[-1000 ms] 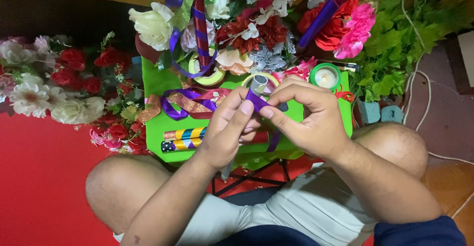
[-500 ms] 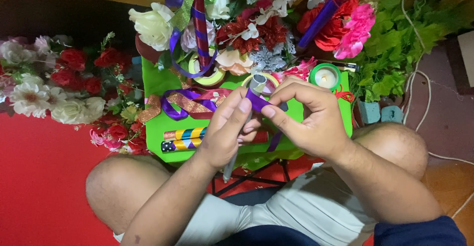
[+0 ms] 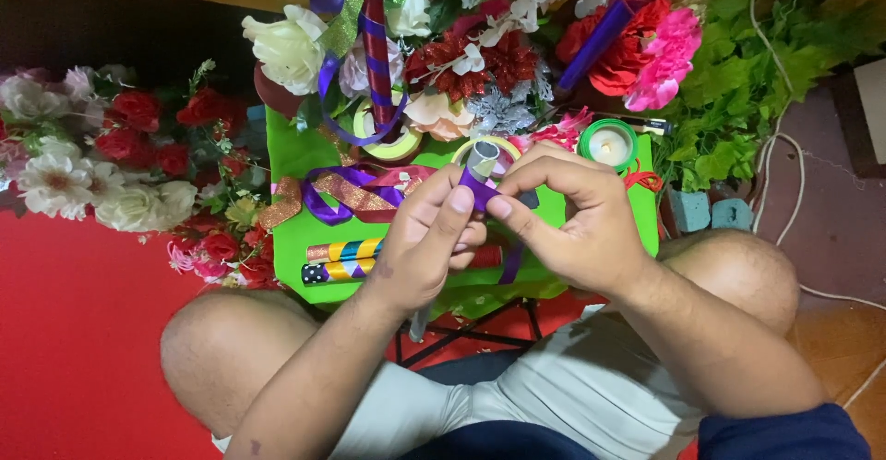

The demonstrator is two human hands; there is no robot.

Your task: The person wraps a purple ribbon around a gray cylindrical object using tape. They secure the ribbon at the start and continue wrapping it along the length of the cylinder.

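A: While we look down over our knees, what do we have between our hands?

B: We hold a small roll wrapped in purple ribbon (image 3: 479, 186), with a grey tube end poking out at its top. Our left hand (image 3: 426, 246) pinches it from the left, thumb and fingertips pressed against the ribbon. Our right hand (image 3: 583, 215) pinches it from the right, forefinger curled over the top and thumb under. Both hands are closed on it, and their fingertips nearly meet.

A: Where does it sit?

B: It hangs just above the green table (image 3: 305, 229), near the middle, in front of our lap. A tail of the same purple ribbon drops down below our hands.

A: What lies around it?

B: On the table, to the left of our left hand, we see two patterned paper sticks (image 3: 340, 261) lying side by side, and above them a loop of gold and purple glitter ribbon (image 3: 343, 191). A green tape roll (image 3: 609, 143) sits just beyond our right hand. Behind the table stands a mass of artificial flowers (image 3: 461, 54); more red and white ones (image 3: 101, 160) lie on the red floor (image 3: 74, 349) to the left. Green leaves (image 3: 766, 63) fill the upper right.
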